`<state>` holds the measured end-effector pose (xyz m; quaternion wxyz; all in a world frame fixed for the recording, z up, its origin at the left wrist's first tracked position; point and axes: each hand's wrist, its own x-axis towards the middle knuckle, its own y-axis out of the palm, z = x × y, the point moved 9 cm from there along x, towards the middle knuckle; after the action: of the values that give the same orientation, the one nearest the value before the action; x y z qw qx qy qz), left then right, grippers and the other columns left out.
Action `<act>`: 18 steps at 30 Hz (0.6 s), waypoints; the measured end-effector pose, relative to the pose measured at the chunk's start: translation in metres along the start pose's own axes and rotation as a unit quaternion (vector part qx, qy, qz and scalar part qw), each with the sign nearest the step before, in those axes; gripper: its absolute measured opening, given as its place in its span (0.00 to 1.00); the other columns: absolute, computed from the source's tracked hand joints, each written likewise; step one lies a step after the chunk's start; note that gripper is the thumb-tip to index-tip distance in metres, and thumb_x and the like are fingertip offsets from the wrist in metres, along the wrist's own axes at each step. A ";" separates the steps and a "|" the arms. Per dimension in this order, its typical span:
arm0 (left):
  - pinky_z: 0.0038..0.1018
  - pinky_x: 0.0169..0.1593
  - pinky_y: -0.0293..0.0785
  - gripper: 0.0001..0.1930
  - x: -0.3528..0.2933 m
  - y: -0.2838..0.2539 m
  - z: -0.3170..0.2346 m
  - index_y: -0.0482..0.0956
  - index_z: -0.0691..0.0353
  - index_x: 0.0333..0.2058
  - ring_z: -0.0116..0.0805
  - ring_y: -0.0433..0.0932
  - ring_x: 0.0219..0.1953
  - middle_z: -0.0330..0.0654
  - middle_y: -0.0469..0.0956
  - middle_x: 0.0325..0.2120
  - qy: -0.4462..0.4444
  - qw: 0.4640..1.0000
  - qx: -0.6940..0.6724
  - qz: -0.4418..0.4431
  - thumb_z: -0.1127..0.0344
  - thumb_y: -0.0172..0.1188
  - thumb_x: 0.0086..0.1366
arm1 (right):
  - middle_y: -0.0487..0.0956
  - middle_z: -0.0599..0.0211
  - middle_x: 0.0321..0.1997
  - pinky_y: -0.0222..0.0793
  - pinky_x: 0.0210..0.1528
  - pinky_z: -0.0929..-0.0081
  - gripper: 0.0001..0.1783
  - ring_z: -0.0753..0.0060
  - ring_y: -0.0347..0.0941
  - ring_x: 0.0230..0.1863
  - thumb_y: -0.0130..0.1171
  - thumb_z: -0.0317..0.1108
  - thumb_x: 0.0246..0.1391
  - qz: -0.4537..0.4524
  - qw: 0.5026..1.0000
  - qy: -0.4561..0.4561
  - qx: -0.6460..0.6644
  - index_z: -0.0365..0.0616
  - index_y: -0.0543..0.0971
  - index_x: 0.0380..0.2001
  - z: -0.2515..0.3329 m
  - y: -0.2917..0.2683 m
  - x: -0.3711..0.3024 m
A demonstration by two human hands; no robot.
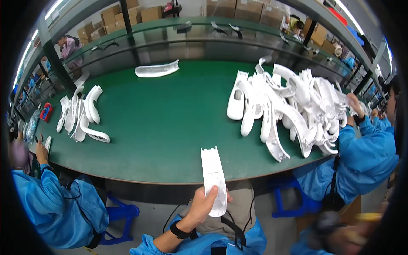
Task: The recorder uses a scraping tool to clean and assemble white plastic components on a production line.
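My left hand (203, 206) grips a long, slightly curved white plastic shell (214, 180) at its near end, thumb on its face and fingertips showing past the right side. The shell stands out over the table's front edge, its notched end pointing away from me, its hollow, ribbed side up. Far out at the lower right, my right hand (349, 239) is smeared by motion, beyond a blue sleeve and a dark wristband. A blurred yellow thing (369, 217) shows beside it; whether the fingers hold it I cannot tell.
On the green table (178, 123), a big heap of white shells (297, 102) lies right, a smaller group (80, 112) left, and a single shell (157, 69) far back. Co-workers in blue sit at left (63, 208) and right (365, 148), near blue stools (121, 216). A dark shelf (170, 49) runs behind.
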<state>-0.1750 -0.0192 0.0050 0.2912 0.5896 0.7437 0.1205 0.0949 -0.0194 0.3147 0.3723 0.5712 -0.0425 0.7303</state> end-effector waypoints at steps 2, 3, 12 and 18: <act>0.28 0.34 0.76 0.18 -0.004 0.017 0.001 0.71 0.71 0.37 0.35 0.78 0.27 0.47 0.77 0.26 -0.001 1.000 -0.017 0.007 0.57 0.45 0.68 | 0.56 0.76 0.14 0.44 0.13 0.79 0.13 0.81 0.46 0.11 0.45 0.42 0.59 -0.109 0.992 0.047 -0.044 0.53 0.60 0.23 -0.037 -0.022 -0.036; 0.28 0.32 0.76 0.19 -0.003 0.022 0.005 0.71 0.71 0.36 0.34 0.78 0.26 0.46 0.76 0.25 -0.006 1.000 -0.002 0.011 0.57 0.45 0.68 | 0.56 0.76 0.12 0.44 0.12 0.81 0.14 0.82 0.48 0.10 0.48 0.42 0.57 0.030 0.981 0.182 0.059 0.53 0.60 0.21 -0.115 0.027 -0.025; 0.23 0.21 0.71 0.22 -0.003 -0.002 -0.006 0.75 0.70 0.30 0.27 0.75 0.18 0.41 0.75 0.18 0.051 0.989 0.110 -0.089 0.53 0.45 0.68 | 0.59 0.64 0.11 0.64 0.18 0.66 0.21 0.71 0.57 0.13 0.41 0.42 0.59 -0.116 0.959 0.192 -0.171 0.44 0.56 0.15 -0.229 0.016 -0.105; 0.23 0.21 0.71 0.23 -0.001 -0.003 -0.008 0.75 0.70 0.30 0.27 0.76 0.17 0.40 0.75 0.17 0.043 0.985 0.135 -0.098 0.52 0.46 0.67 | 0.54 0.70 0.11 0.54 0.17 0.74 0.20 0.77 0.48 0.13 0.40 0.41 0.59 -0.148 0.953 0.205 -0.164 0.47 0.53 0.16 -0.246 0.013 -0.107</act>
<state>-0.1821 -0.0200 0.0104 0.1869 0.5419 0.8193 0.0156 -0.1025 0.0381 0.1425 0.5651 0.3400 0.0009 0.7517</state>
